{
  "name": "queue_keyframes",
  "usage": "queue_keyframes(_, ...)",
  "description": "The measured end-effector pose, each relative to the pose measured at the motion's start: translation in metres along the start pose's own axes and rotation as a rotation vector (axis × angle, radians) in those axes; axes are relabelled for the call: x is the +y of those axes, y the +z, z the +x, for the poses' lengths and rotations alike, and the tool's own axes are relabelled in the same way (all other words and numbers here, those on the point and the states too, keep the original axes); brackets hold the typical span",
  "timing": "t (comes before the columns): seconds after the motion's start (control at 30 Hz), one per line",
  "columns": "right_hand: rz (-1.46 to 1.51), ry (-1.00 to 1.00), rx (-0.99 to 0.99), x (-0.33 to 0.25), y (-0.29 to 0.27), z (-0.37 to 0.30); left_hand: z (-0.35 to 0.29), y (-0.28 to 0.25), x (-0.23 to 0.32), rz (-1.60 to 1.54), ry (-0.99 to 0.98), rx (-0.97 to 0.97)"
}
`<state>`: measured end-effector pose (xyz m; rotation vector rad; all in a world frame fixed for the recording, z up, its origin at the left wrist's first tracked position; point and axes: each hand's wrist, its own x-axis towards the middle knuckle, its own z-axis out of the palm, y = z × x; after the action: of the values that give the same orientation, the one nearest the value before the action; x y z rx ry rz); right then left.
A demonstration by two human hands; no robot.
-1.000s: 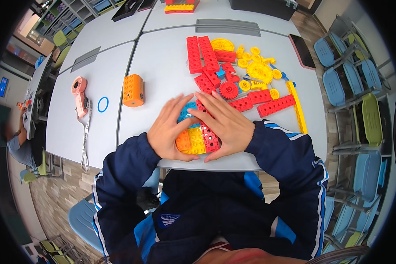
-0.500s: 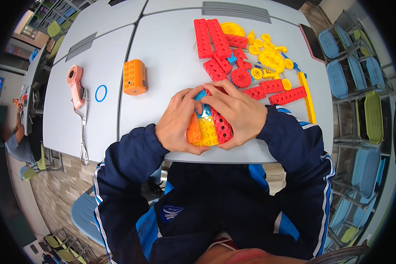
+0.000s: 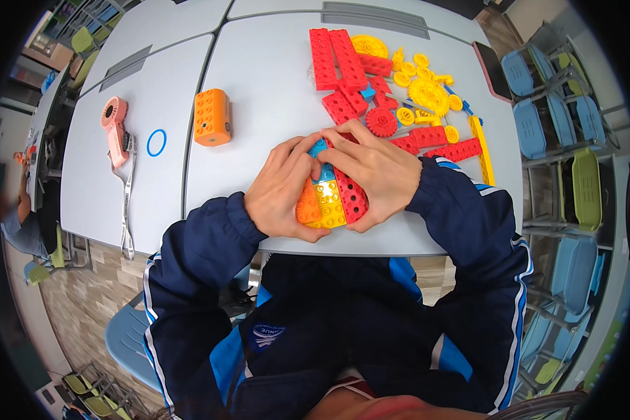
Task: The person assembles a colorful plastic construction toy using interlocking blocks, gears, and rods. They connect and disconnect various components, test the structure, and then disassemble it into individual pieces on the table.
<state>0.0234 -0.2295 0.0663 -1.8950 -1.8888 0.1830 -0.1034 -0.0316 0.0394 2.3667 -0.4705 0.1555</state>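
Both my hands are closed round a block assembly (image 3: 329,198) near the table's front edge. It joins orange, yellow and blue studded bricks with a red beam that has holes along its side. My left hand (image 3: 281,187) wraps the orange, left side, its thumb low by the yellow bricks. Along the red beam on the right lies my right hand (image 3: 379,176), its fingers reaching over the far end. The fingers hide that far end and part of the blue bricks. Just beyond my right hand lie a red gear (image 3: 381,122) and loose red beams (image 3: 323,59).
An orange studded box (image 3: 212,117) stands to the left. Farther left lie a blue ring (image 3: 157,143) and a pink handheld fan (image 3: 115,129) with a strap. Several yellow gears (image 3: 428,96) and a phone (image 3: 493,71) are at the far right. Stacked chairs (image 3: 577,273) stand beyond the table.
The view has shifted slightly, so the table's contents sit a little farther left and higher. My hands keep their hold on the block assembly, with hardly any finger movement visible.
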Motion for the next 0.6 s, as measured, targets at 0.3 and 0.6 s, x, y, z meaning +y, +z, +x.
queue_keyframes(0.3, 0.033, 0.059, -0.019, -0.006, -0.024, 0.014, -0.002, -0.004, -0.003, 0.02, 0.047, -0.03)
queue_keyframes(0.6, -0.059, 0.224, 0.094, -0.007, -0.052, -0.02, -0.012, 0.0, -0.02, -0.091, 0.11, 0.064)
